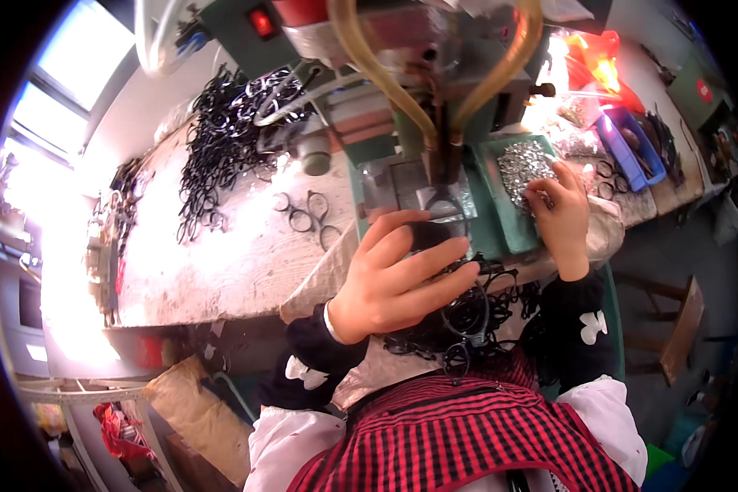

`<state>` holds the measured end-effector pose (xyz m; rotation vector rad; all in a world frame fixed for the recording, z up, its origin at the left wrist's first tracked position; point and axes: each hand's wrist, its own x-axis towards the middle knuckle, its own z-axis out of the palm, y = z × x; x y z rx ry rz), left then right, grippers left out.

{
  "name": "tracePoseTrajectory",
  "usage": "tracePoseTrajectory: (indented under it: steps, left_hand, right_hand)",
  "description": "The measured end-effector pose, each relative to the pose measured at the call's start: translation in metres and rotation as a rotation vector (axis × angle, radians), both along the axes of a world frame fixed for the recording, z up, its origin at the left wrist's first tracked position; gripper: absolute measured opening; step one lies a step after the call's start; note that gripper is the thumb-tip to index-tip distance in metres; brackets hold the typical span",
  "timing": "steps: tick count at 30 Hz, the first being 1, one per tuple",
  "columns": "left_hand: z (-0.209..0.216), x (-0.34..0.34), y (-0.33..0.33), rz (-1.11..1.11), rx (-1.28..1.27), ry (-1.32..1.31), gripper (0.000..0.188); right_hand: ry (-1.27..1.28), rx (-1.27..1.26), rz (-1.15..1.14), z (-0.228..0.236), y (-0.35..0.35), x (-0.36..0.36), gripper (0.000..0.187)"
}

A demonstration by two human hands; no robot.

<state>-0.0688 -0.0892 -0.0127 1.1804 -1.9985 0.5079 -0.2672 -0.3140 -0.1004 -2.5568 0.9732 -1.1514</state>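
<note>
My left hand point(394, 283) is closed round a black eyeglass frame point(447, 205), its rim beneath the head of the bench machine point(444, 156). A black cover point(428, 235) wraps one of its fingers. My right hand point(562, 213) reaches over the green tray point(512, 234), its thumb and fingers pinched at the edge of a heap of small silver metal parts point(523, 168). Whatever sits between those fingertips is too small to make out. More black eyeglass frames point(467, 316) lie tangled in my lap, under my left hand.
A big heap of black frames point(221, 148) covers the back left of the worktable point(164, 279), with several loose frames point(306, 215) nearer. At right stand a blue bin point(631, 152) and an orange-red bag point(594, 66). A wooden stool point(682, 328) is on the floor at right.
</note>
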Motion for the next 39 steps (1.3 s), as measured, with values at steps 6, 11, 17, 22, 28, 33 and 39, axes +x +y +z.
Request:
tracePoseTrajectory:
  steps: [6, 11, 17, 22, 28, 33, 39]
  left_hand:
    - [-0.002, -0.019, 0.021, 0.156, 0.125, 0.082, 0.038]
    - [-0.008, 0.026, 0.052, 0.718, -0.124, 0.155, 0.029]
    - [-0.072, 0.182, 0.069, 1.727, 0.356, 0.206, 0.037]
    - [-0.167, 0.226, 0.069, 1.674, 0.440, 0.484, 0.035]
    - [-0.136, 0.211, 0.070, 0.961, 0.048, 1.299, 0.015]
    - [-0.104, 0.170, 0.083, 0.917, 0.061, 1.260, 0.021]
    - [-0.095, 0.135, 0.078, 0.686, -0.012, 1.292, 0.020]
  right_hand:
    - [-0.027, -0.086, 0.033, 0.004, 0.002, 0.008, 0.010]
    - [-0.036, -0.071, 0.024, 0.009, 0.000, 0.003, 0.007]
    - [-0.190, -0.105, 0.040, 0.014, 0.006, 0.008, 0.008]
    - [-0.687, 0.650, 0.066, 0.008, 0.014, -0.011, 0.006]
    - [-0.989, 0.921, 0.214, -0.006, 0.001, 0.001, 0.011]
    - [-0.786, 0.914, 0.211, 0.017, 0.017, 0.027, 0.012]
    - [-0.566, 0.563, 0.459, 0.059, 0.054, 0.044, 0.021]
